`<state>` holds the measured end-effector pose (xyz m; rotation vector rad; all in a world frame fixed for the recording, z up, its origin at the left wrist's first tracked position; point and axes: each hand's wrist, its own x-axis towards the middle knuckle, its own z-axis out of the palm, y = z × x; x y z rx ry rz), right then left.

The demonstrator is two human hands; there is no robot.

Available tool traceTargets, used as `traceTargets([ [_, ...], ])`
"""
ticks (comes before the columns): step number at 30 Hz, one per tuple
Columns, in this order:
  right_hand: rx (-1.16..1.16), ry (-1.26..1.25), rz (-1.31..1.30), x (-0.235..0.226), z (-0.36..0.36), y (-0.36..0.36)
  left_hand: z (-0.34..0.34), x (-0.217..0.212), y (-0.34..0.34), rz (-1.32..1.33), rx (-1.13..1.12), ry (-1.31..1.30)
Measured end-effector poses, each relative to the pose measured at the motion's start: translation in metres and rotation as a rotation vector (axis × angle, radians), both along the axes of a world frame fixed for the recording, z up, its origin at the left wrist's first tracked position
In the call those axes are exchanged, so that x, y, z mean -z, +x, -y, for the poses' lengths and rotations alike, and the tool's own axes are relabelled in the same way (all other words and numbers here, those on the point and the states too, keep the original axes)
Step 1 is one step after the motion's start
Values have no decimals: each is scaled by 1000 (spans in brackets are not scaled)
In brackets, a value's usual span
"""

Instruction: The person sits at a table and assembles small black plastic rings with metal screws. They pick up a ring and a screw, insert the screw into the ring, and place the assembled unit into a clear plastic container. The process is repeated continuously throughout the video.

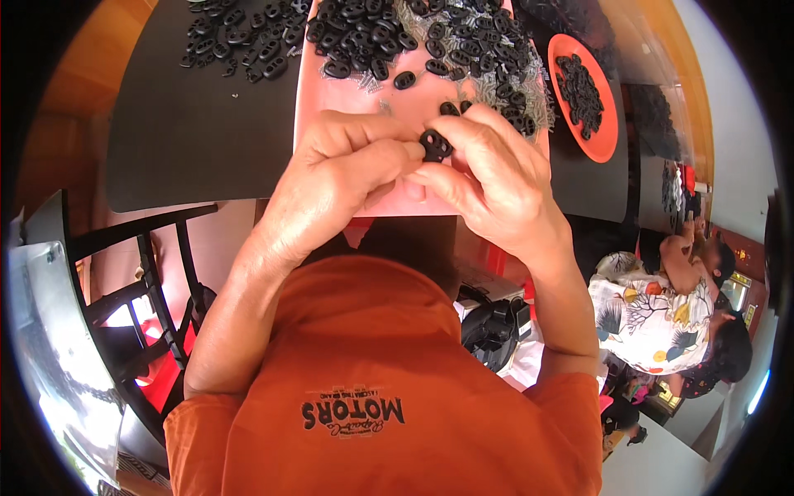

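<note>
My left hand (pixel 351 165) and my right hand (pixel 500 169) meet over the near part of a pink tray (pixel 347 95). Between their fingertips is a small black oval cord lock (pixel 436 142) with two holes. The left thumb and index finger press its left side, while the right thumb and forefinger close on it from the right. My fingers cover part of it. Just beyond the right fingers lie more black cord lock pieces (pixel 449 108). Farther up the tray are a heap of black oval pieces (pixel 356 33) and many small metal springs (pixel 542 103).
The tray rests on a dark table (pixel 198 140). More black pieces (pixel 265 37) lie at its far left. A red-orange dish (pixel 602 150) at the right holds small black parts (pixel 579 95). A black chair (pixel 145 289) stands at left; another person in a patterned top (pixel 653 322) is at right.
</note>
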<state>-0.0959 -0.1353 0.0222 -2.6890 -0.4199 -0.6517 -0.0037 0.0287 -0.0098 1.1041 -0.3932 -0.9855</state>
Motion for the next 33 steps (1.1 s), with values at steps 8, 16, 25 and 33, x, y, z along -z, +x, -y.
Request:
traceTargets([
  [8,-24,-110,-95,-16,0,-7,3,-6,-1,130,-10,13],
  [16,41,-302,-243,-18,-3,-11,0,-4,2,269,119,35],
  [25,-82,-294,-300,-12,-5,-1,2,-2,-8,293,29,10],
  [33,-120,-150,-361,-8,-11,-4,-8,-4,-4,333,128,91],
])
